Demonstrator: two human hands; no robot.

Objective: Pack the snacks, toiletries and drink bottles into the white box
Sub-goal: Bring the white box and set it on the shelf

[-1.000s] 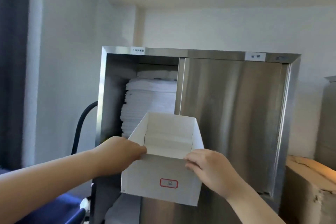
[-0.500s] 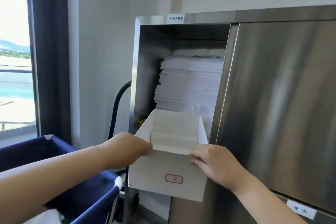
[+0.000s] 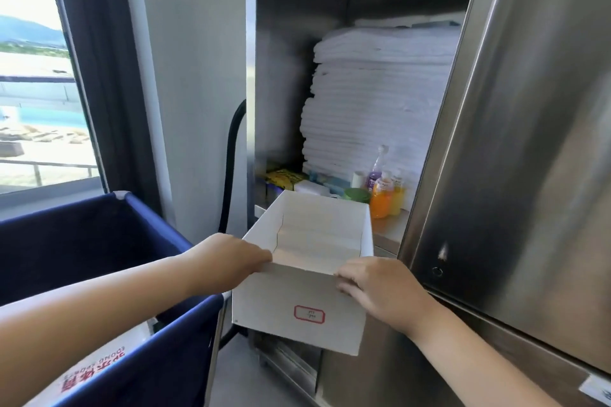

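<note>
I hold an empty white box (image 3: 297,304) with a red-framed label in mid-air, in front of an open steel cabinet. My left hand (image 3: 228,261) grips its near left corner and my right hand (image 3: 380,291) grips its near right corner. On the cabinet shelf just behind the box stand two orange drink bottles (image 3: 382,195), a purple bottle (image 3: 375,172), a green-lidded jar (image 3: 357,194), a yellow snack pack (image 3: 284,177) and small white and teal boxes (image 3: 317,183). The box hides part of these items.
A tall stack of folded white towels (image 3: 377,96) fills the shelf behind the items. The steel cabinet door (image 3: 515,142) stands at the right. A dark blue linen cart (image 3: 99,258) sits at lower left, beside a black hose (image 3: 233,155) and a window.
The view has dropped and moved closer to the cabinet, so the shelf with bottles and snacks now shows. Both hands keep the same grip on the box.
</note>
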